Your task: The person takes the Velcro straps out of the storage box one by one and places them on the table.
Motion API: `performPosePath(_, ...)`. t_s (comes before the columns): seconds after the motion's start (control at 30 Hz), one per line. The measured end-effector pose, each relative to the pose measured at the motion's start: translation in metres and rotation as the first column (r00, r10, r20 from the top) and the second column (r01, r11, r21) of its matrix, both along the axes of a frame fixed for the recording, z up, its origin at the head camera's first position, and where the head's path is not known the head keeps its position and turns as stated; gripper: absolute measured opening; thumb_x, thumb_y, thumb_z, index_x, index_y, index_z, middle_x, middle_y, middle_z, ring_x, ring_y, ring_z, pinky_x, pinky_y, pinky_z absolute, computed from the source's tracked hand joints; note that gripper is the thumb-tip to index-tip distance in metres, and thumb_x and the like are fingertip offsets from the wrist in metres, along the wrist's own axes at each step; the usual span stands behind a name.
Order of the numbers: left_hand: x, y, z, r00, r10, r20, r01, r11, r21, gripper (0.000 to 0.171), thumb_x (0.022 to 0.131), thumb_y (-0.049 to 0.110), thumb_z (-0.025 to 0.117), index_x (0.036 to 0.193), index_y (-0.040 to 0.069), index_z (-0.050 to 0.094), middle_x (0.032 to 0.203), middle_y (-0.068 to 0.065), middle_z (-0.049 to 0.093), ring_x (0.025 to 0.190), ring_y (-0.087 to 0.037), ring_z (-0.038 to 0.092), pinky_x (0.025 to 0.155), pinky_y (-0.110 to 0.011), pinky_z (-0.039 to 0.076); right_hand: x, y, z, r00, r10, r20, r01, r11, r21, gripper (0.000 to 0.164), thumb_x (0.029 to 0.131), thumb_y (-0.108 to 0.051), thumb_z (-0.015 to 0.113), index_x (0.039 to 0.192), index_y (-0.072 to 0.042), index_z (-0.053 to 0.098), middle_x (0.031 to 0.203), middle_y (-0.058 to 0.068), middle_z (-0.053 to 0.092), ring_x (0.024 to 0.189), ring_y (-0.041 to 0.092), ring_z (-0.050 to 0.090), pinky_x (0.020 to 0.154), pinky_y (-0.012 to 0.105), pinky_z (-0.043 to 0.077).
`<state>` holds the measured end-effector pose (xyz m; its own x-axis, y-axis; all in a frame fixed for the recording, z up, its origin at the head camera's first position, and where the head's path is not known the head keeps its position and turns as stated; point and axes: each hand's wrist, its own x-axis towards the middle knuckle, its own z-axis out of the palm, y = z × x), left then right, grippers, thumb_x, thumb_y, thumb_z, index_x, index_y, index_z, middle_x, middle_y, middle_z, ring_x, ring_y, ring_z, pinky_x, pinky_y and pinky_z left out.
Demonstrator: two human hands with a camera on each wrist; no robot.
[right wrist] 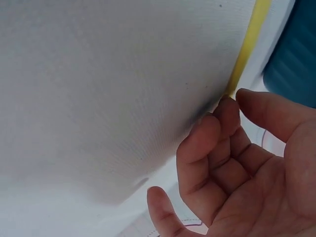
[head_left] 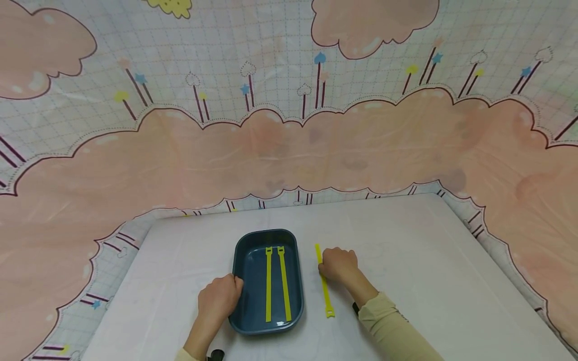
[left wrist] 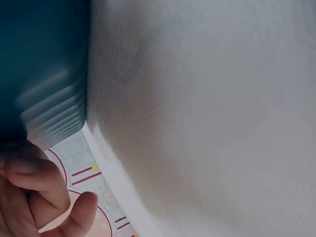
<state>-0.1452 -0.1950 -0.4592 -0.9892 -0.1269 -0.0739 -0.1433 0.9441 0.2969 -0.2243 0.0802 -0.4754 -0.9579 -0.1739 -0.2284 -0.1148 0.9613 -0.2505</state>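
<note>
A dark blue rectangular tray (head_left: 252, 296) stands on the white table. My left hand (head_left: 219, 297) grips its left rim; in the left wrist view the curled fingers (left wrist: 47, 180) show beside the tray's ribbed outer wall. Inside the tray lie two yellow cable straps (head_left: 268, 286), lengthwise and side by side, slotted heads at the far end. To the right of the tray, my right hand (head_left: 339, 265) pinches a third yellow cable strap (head_left: 326, 296) around its middle, between thumb and index finger. That strap's slotted head points toward me, close over the tabletop.
The white table (head_left: 406, 240) stretches to both sides of the tray and behind it. A cloth backdrop (head_left: 289, 150) printed with peach clouds hangs behind the table and surrounds its edges. Dark wrist straps show at both sleeves.
</note>
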Motion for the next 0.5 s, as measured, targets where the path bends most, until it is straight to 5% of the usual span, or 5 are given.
performPosePath(0.5, 0.000, 0.001, 0.002, 1.000, -0.002, 0.000, 0.002, 1.000, 0.005, 0.037, 0.095, 0.019, 0.042, 0.060, 0.009, 0.048, 0.053, -0.004, 0.043, 0.047, -0.018, 0.043, 0.045, -0.030, 0.033, -0.001, -0.004, 0.016, 0.991, 0.076, -0.109, -0.082, 0.995, -0.051, 0.008, 0.086, -0.017, 0.069, 0.084, -0.010, 0.065, 0.076, 0.001, 0.062, 0.069, 0.019, 0.056, 0.069, 0.042, 0.044)
